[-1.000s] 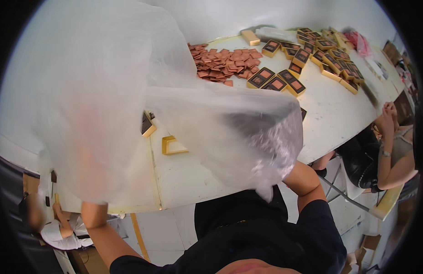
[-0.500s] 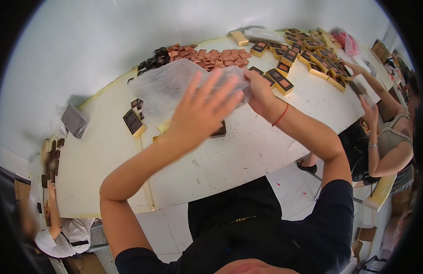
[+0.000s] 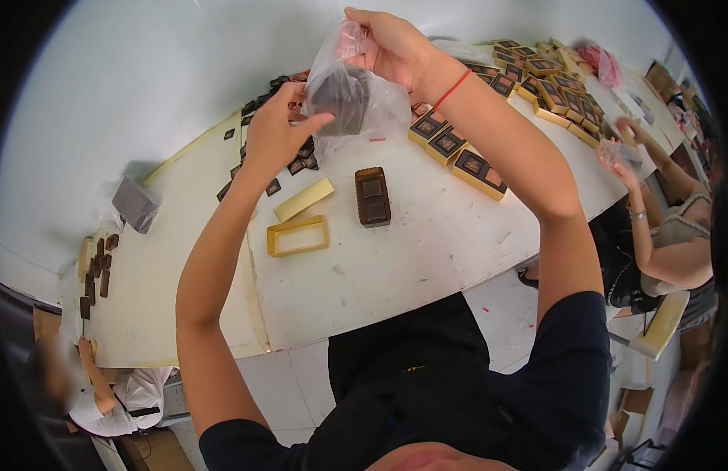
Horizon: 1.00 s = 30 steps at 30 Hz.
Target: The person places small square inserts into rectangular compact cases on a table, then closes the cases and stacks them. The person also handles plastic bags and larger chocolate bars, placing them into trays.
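Observation:
Above the far part of the table I hold up a clear plastic bag [image 3: 389, 106] with a dark rectangular block [image 3: 340, 100] inside it. My right hand [image 3: 391, 49] grips the bag's gathered top. Lower down, my left hand [image 3: 279, 129] is closed on the bag's left side, its thumb across the dark block. Nearer me stands a brown tray [image 3: 373, 213] with dark squares in it. To its left lie an open gold box frame [image 3: 299, 250] and a narrow gold box piece [image 3: 303, 198]. Small dark square pieces [image 3: 303, 161] are scattered beneath my left hand.
Gold boxes with dark and copper squares [image 3: 478, 169] fill the table's right side. A grey block in plastic [image 3: 135, 204] stands at the far left, with brown trays [image 3: 93, 275] beyond it. One person [image 3: 670, 235] sits at right handling a clear package; another [image 3: 105, 408] is at lower left.
Both hands have moved apart, the right one up and away, stretching the bag upright. The dark block inside now shows, and the brown tray and gold box pieces are uncovered.

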Motion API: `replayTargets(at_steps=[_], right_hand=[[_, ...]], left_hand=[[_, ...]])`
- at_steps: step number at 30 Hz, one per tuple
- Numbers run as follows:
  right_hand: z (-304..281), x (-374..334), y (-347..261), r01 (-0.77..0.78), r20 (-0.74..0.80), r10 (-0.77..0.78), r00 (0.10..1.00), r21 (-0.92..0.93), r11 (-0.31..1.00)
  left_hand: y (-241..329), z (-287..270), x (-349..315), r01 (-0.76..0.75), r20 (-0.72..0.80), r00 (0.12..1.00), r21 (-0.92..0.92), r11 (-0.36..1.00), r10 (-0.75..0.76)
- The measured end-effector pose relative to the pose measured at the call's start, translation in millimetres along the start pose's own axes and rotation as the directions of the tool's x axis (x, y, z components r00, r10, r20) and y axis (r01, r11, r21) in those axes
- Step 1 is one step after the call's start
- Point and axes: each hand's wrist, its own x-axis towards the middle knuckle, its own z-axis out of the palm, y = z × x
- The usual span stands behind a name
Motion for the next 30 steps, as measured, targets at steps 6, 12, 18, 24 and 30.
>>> replayTargets(at_steps=[6,12,18,24,30], right_hand=[[-13.7,11.0,9.2,0.052,-0.153,-0.083,0.985,-0.194,0.98],[-18.8,22.3,2.5,-0.02,-0.143,-0.071,0.987,-0.552,0.833],[-34.0,52.7,-13.5,0.099,-0.093,-0.188,0.978,-0.583,0.807],[-14.6,59.1,-44.0,0.418,0.033,-0.441,0.897,-0.387,0.822],[18.7,50.4,1.6,0.739,0.535,-0.662,0.525,-0.672,0.043]], left_hand=[[-13.5,-21.5,48.5,-0.007,-0.197,0.98,0.049,0.999,0.017],[21.9,-63.7,103.3,0.057,0.109,0.993,-0.034,0.998,-0.053],[24.7,-88.5,146.5,-0.023,-0.189,0.982,0.006,1.0,0.024],[82.9,-130.9,161.5,-0.286,-0.474,0.848,-0.032,0.958,0.237],[120.8,-131.8,158.3,-0.624,-0.651,0.694,-0.333,0.707,0.306]])
